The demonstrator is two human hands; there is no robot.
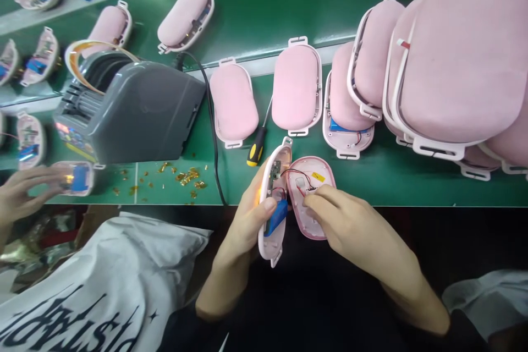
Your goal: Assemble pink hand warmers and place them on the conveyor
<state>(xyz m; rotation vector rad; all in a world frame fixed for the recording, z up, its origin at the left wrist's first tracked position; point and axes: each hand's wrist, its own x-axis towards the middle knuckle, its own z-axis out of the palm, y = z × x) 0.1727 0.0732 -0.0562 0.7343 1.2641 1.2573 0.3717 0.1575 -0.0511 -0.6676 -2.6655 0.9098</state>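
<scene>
In my left hand (251,217) is a pale pink shell half (268,250), tilted on its edge, with a circuit board (274,171) and a blue battery pack (275,218) inside; my thumb presses near the battery. A second pink shell half (308,224) lies open side up at the bench edge, joined to the first by thin red and black wires (303,173). The fingers of my right hand (340,214) pinch together over its inside, at the wires by a yellow label (317,177). What exactly sits between those fingertips is hidden.
A black and yellow screwdriver (256,146) lies behind my left hand. Pink cases (297,88) line the green bench (412,187), stacked at right (462,55). At left are a grey tape dispenser (144,104), a black cable (212,121), amber tape scraps (190,177) and a co-worker's hand (25,190).
</scene>
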